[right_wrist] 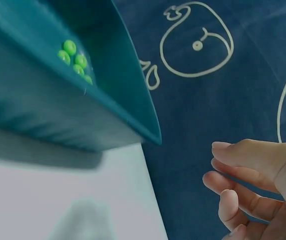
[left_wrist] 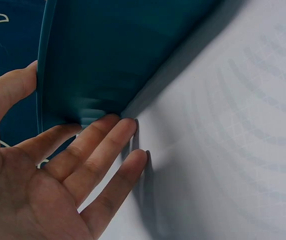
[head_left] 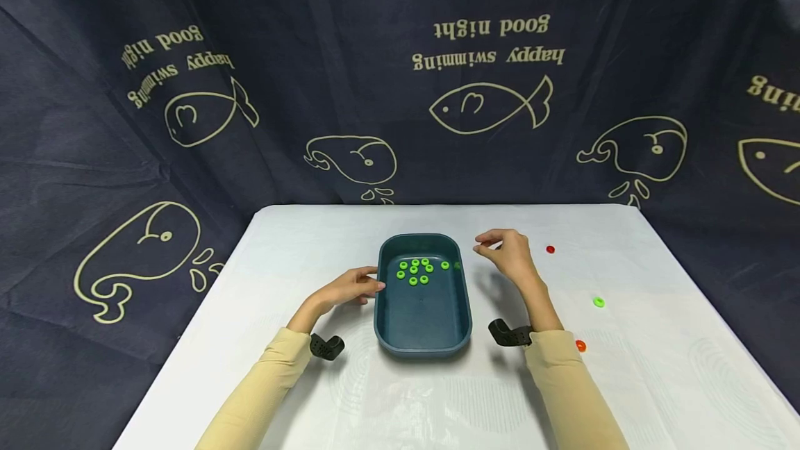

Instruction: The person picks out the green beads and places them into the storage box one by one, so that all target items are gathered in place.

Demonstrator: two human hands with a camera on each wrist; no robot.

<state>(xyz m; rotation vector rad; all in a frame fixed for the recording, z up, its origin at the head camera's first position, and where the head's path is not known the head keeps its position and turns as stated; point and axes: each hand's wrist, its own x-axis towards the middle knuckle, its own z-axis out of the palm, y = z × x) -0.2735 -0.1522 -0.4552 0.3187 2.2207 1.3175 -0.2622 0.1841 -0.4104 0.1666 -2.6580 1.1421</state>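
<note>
A dark teal rectangular bin (head_left: pixel 422 321) stands on the white table, with several small green rings (head_left: pixel 413 270) grouped on its floor toward the far end. At its left side, my left hand (head_left: pixel 350 287) touches the wall with fairly straight fingers. The left wrist view shows the thumb (left_wrist: pixel 25 82) at the rim and the fingertips low along the outer wall. My right hand (head_left: pixel 511 254) hovers beyond the bin's right rim, fingers loosely bent and nothing between them. In the right wrist view this hand (right_wrist: pixel 258 185) is apart from the bin wall.
To the right lie a red ring (head_left: pixel 550 249), a green ring (head_left: pixel 598 302) and an orange ring (head_left: pixel 581 346), spread apart. A dark blue curtain (head_left: pixel 375 75) with fish drawings hangs behind the white table (head_left: pixel 487 401). Each wrist wears a black band.
</note>
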